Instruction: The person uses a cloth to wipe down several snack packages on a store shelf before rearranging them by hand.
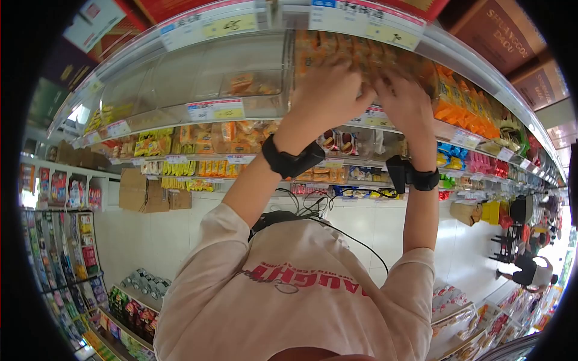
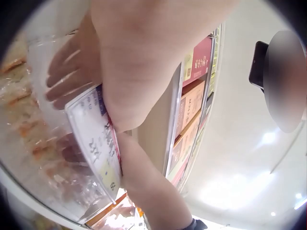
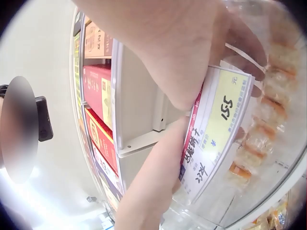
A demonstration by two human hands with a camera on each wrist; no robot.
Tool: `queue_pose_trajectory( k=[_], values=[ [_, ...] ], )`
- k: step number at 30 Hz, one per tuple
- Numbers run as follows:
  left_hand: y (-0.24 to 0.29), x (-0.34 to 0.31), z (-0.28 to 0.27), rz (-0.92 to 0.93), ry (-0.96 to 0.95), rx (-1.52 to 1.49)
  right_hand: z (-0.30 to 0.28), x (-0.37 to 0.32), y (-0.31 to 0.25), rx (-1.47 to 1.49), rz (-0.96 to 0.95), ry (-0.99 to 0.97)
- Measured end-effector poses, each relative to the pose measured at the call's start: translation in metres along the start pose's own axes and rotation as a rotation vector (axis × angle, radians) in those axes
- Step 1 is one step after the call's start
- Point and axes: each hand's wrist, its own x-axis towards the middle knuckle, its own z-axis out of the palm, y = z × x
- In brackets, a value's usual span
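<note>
My left hand (image 1: 331, 90) reaches into a clear shelf bin of small wrapped snacks (image 1: 385, 55). In the left wrist view its fingers (image 2: 69, 79) are spread and extended behind a price tag (image 2: 93, 139), over the snacks. Close beside it, my right hand (image 1: 406, 99) reaches into the same bin, blurred in the head view. The right wrist view shows its fingers (image 3: 247, 40) loosely bent behind clear plastic, near a row of wrapped snacks (image 3: 266, 122). A price tag (image 3: 218, 124) covers part of that hand. Neither hand visibly grips a snack.
To the left is a clear bin (image 1: 180, 72) with a few orange packets (image 1: 247, 83). Orange packets (image 1: 463, 105) stand at the right. Boxes (image 1: 506, 33) sit above, more snack shelves below. A cable (image 1: 361, 240) hangs before the body. Another person (image 1: 530, 271) is far right.
</note>
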Motion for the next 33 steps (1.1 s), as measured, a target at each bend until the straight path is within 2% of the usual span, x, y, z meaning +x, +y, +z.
queue_pose_trajectory(
  k=[3,4,7,10,12,14,16,18,21,24,27,28,31,33],
  values=[
    [0.002,-0.001,-0.011,0.306,0.423,-0.245,-0.004,0.001,0.004,0.038,-0.021,-0.025],
    [0.014,-0.013,-0.027,0.324,0.385,-0.475,-0.004,0.001,0.006,0.053,-0.024,-0.044],
    [0.03,-0.06,-0.065,0.373,0.143,-0.63,-0.002,0.001,0.0,0.036,-0.021,-0.023],
    [0.008,-0.104,-0.08,0.227,-0.398,-0.718,-0.001,0.002,0.003,0.026,-0.025,-0.048],
    [-0.024,-0.131,-0.073,-0.078,-0.664,-0.678,0.0,0.001,0.004,0.029,-0.025,-0.048],
    [-0.062,-0.155,-0.058,-0.377,-0.667,-0.639,0.001,0.001,0.005,0.027,-0.054,-0.029],
    [-0.114,-0.186,-0.014,-0.604,-0.489,-0.53,0.002,-0.001,0.007,0.029,-0.059,-0.022],
    [-0.162,-0.212,0.027,-0.586,-0.234,-0.248,0.003,0.0,0.007,0.046,-0.051,-0.022],
    [-0.182,-0.212,0.044,-0.576,-0.028,-0.03,-0.001,0.0,0.001,0.055,-0.003,-0.039],
    [-0.205,-0.22,0.076,-0.508,-0.032,0.04,0.0,-0.001,0.004,0.068,0.019,-0.041],
    [-0.2,-0.221,0.087,-0.582,-0.113,0.033,0.003,-0.002,0.007,0.1,0.008,-0.004],
    [-0.197,-0.219,0.088,-0.573,-0.072,0.007,0.005,-0.001,0.009,0.096,-0.022,0.0],
    [-0.196,-0.217,0.09,-0.636,-0.131,0.067,0.007,0.0,0.015,0.078,-0.052,-0.008],
    [-0.205,-0.22,0.095,-0.558,-0.093,0.169,0.006,0.0,0.013,0.07,-0.014,-0.045]
  ],
)
